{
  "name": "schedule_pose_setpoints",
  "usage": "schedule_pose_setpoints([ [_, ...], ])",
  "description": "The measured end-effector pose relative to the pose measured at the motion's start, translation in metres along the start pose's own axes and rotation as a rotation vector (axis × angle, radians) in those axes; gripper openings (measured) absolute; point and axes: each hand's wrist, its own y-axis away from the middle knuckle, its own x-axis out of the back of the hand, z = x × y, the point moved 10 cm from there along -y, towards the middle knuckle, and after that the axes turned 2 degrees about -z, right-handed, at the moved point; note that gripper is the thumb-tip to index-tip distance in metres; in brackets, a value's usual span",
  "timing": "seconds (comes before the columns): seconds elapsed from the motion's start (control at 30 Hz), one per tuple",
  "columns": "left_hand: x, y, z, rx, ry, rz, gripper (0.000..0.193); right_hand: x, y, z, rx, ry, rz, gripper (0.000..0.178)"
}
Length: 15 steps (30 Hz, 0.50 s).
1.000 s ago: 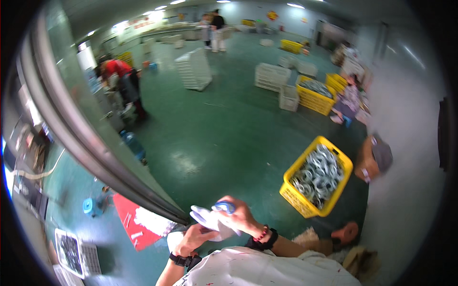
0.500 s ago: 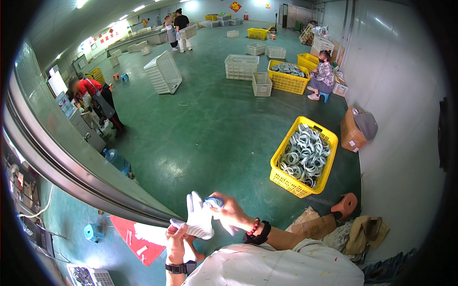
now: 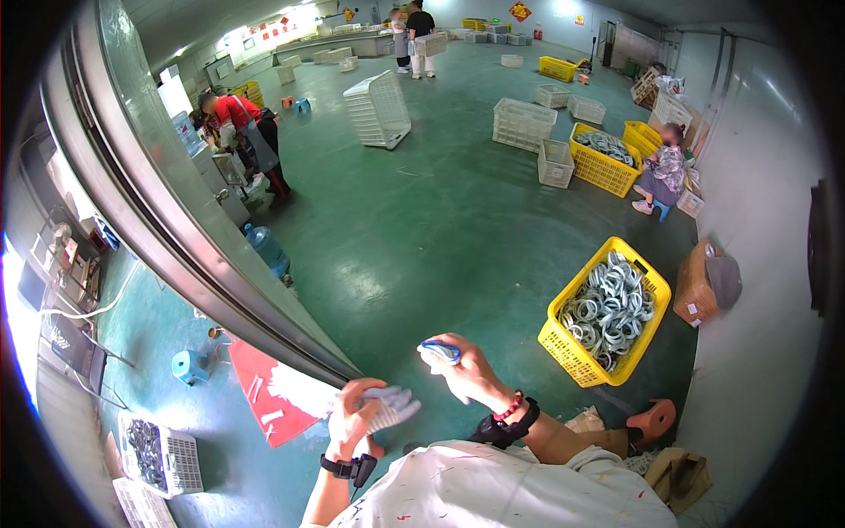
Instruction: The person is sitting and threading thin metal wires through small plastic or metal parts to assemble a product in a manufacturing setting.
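My left hand (image 3: 354,421) is closed on a pale grey knitted glove (image 3: 393,408), whose fingers point to the right. To the right and a little higher, my right hand (image 3: 473,373) is closed around a small tool with a blue looped edge (image 3: 442,352); its kind does not show clearly. The tool and the glove are apart. A pale cloth apron (image 3: 493,493) covers my front below the hands.
A yellow crate (image 3: 553,339) of grey rings stands right of my hands. Close on the left runs a metal door frame (image 3: 211,251). Beyond it lie a red sheet (image 3: 286,427), a blue stool (image 3: 189,366) and a white crate (image 3: 183,458). Co-workers are farther off.
My view has swung left, so the room appears farther right. The right hand with the blue-edged tool has come away from the glove, whose fingers have tipped from upward to rightward.
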Motion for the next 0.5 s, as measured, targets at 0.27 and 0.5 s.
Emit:
schedule_pose_setpoints([
  [0.27, -0.069, 0.003, 0.019, 0.107, 0.007, -0.306, 0.071, -0.08, 0.0, -0.029, 0.227, 0.148, -0.261, 0.023],
  [0.5, -0.063, 0.005, 0.018, 0.334, -0.265, -0.359, 0.03, -0.05, 0.0, -0.031, 0.275, 0.214, -0.146, 0.028],
])
